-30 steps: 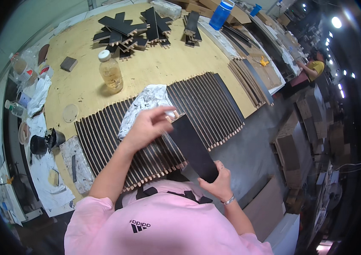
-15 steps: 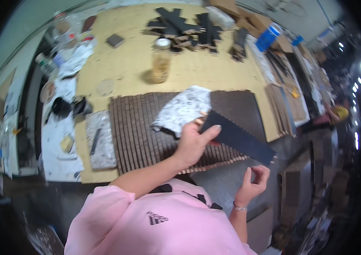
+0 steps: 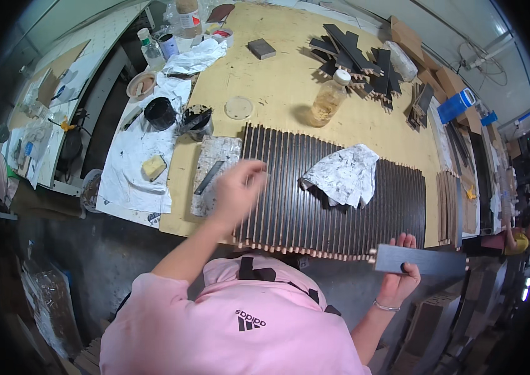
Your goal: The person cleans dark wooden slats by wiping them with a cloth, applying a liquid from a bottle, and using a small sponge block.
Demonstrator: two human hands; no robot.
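Note:
My right hand grips a dark-stained wooden slat with pale pegs on its ends, thumb on top, past the table's front right edge. My left hand, slightly blurred, hovers with fingers loosely bent and apart, with nothing seen in them. Below it are the left end of a row of dark slats and a smeared pale slab. On that slab lies a narrow dark strip. A stained white cloth rests crumpled on the row.
Black-coated cups stand left, by a yellow sponge on white cloth. A jar of amber liquid stands behind the row. Loose dark slats are heaped at the back, near a blue bottle. At far right is another person.
My left hand has let go of the slat and moved left toward the slab. The slat is now in my right hand, farther right and nearly level. The view has shifted left.

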